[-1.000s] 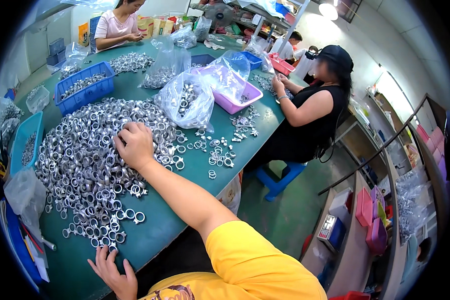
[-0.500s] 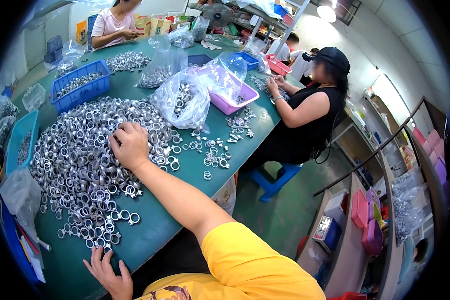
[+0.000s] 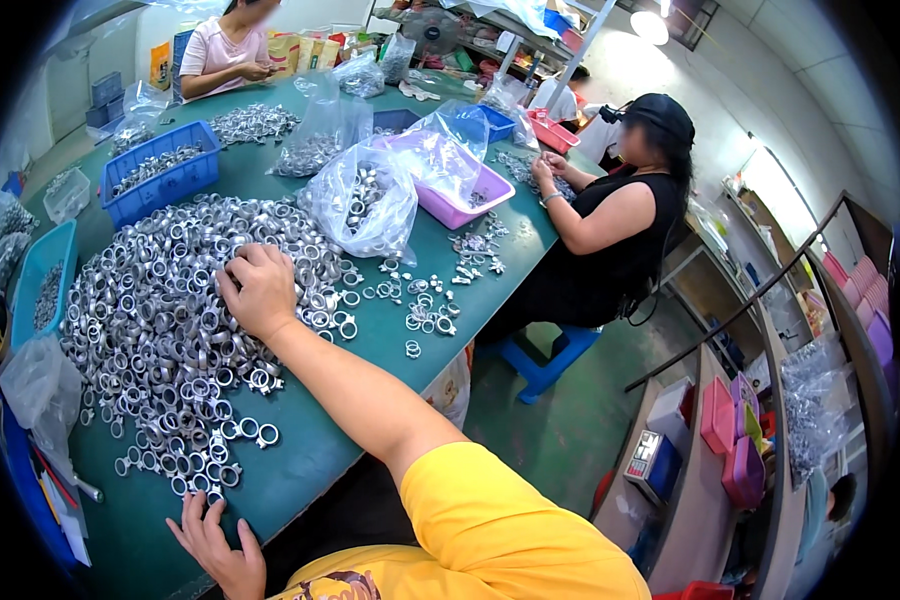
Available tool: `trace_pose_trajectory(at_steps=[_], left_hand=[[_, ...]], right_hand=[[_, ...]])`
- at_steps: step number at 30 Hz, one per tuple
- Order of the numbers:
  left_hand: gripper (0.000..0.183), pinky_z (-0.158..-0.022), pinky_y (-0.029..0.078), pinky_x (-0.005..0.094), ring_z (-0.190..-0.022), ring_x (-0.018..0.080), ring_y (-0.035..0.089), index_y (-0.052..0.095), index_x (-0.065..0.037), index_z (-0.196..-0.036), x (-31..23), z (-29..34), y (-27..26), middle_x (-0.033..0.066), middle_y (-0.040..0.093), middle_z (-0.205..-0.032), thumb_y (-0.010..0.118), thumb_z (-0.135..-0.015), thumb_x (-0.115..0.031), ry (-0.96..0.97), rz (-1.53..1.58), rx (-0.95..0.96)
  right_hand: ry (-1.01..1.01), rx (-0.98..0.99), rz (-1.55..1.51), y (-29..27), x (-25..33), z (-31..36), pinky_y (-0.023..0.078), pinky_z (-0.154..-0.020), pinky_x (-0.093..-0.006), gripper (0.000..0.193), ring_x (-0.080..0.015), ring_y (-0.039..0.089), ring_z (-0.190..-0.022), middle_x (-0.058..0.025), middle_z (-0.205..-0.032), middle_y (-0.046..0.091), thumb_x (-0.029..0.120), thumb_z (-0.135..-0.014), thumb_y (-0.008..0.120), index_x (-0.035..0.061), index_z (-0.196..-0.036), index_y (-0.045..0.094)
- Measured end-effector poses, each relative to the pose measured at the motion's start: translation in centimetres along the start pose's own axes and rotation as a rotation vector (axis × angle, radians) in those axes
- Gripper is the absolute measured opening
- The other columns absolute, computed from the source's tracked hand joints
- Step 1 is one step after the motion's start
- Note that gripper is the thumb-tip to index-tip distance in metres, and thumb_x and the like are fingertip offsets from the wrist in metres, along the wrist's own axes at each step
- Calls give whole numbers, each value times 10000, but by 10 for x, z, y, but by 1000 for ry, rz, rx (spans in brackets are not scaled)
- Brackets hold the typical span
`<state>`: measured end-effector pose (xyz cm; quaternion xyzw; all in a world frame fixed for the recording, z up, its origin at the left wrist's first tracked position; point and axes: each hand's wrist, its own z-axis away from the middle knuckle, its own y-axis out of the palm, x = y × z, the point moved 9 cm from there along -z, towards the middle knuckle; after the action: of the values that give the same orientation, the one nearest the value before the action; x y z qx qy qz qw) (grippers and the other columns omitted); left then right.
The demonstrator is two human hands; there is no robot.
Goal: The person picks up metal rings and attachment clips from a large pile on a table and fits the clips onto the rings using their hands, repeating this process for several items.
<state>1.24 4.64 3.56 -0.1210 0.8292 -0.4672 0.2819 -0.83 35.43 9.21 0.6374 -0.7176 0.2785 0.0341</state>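
Has the right hand on the right side of a big heap of grey metal rings, with bent fingers close together and thumb apart (cannot tell whether clamped on any ring), and holds the left hand, with fingers and thumb spread, at the lowest rings, near the edge of the green table. Risks, in my judgement, to slide loose rings over this edge by sweeping too many at once, or to jam rings together by pressing too hard.
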Motion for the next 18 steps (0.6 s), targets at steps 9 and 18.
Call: trace_pose_trajectory(at_steps=[9, 18], left_hand=[[260, -925, 404, 389, -1047, 332, 515, 578, 6, -1034, 3, -4, -30, 182, 535, -1153, 644, -786, -31, 38, 405, -204], [213, -665, 316, 285, -687, 165, 398, 540, -104, -843, -60, -94, -119, 26, 481, -733, 641, -820, -291, 469, 1812, 47]], right_hand=[[-2, 14, 28, -1, 0, 0, 391, -747, -391, 154, -254, 521, -863, -46, -857, 575, 210, -734, 664, 77, -677, 608], [10, 12, 43, 0, -1, -1, 393, -747, -382, 147, -249, 530, -837, -36, -840, 578, 207, -733, 678, 90, -670, 615]])
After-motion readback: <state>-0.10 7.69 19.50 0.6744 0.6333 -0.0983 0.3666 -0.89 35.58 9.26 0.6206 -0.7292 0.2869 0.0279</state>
